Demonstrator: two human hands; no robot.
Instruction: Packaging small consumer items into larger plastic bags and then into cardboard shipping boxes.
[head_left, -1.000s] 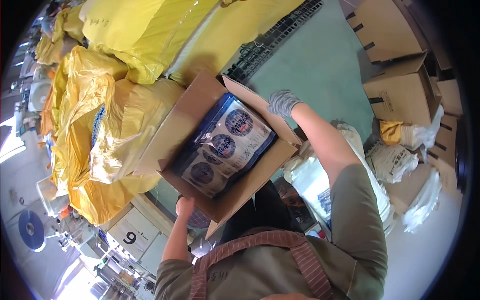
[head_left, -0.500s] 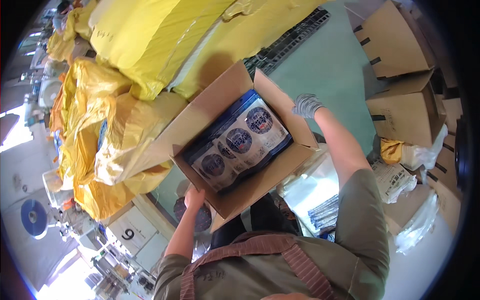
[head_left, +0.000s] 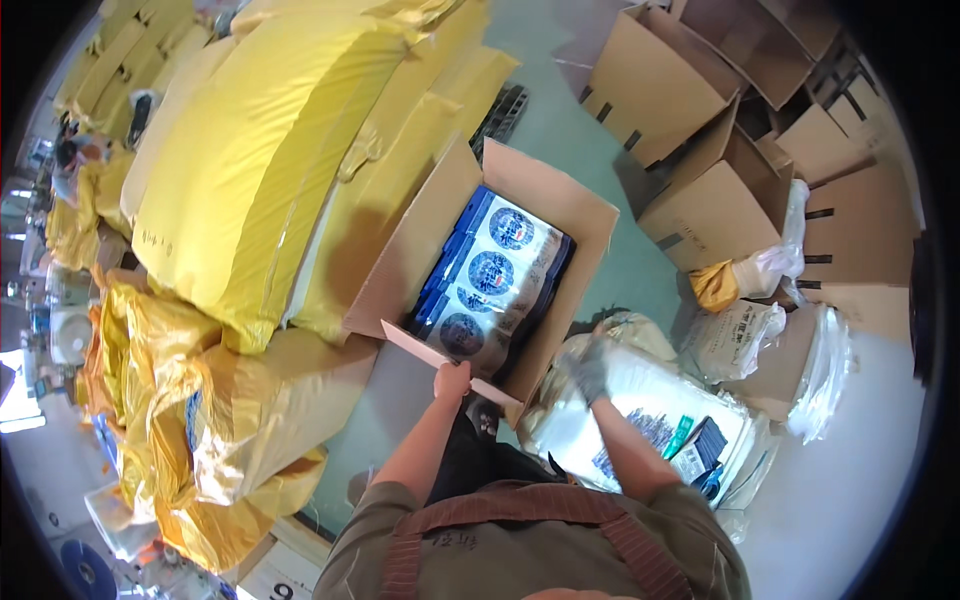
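Note:
A cardboard box [head_left: 575, 222] stands open in front of me, its flaps raised. Inside lie blue-and-white printed pouches [head_left: 491, 272], stacked toward one side. My left hand [head_left: 453, 380] is closed on the near flap of the box. My right hand [head_left: 587, 372], in a grey glove and smeared by motion, is to the right of the box, over a pale plastic-covered surface [head_left: 560, 430]; its fingers cannot be made out. On that surface lie a green object [head_left: 679, 436] and a dark stack [head_left: 708, 443].
Large yellow sacks [head_left: 270, 160] are piled at the left, with crumpled yellow bags [head_left: 230, 400] nearer me. Several open cardboard boxes [head_left: 705, 215] stand at the right. Clear plastic bags [head_left: 820, 375] hang by them. A black pallet [head_left: 500, 113] shows behind the box.
My view has turned to the right. My right hand has left the box's far right flap and come back toward me, beside the box. My left hand still grips the near side.

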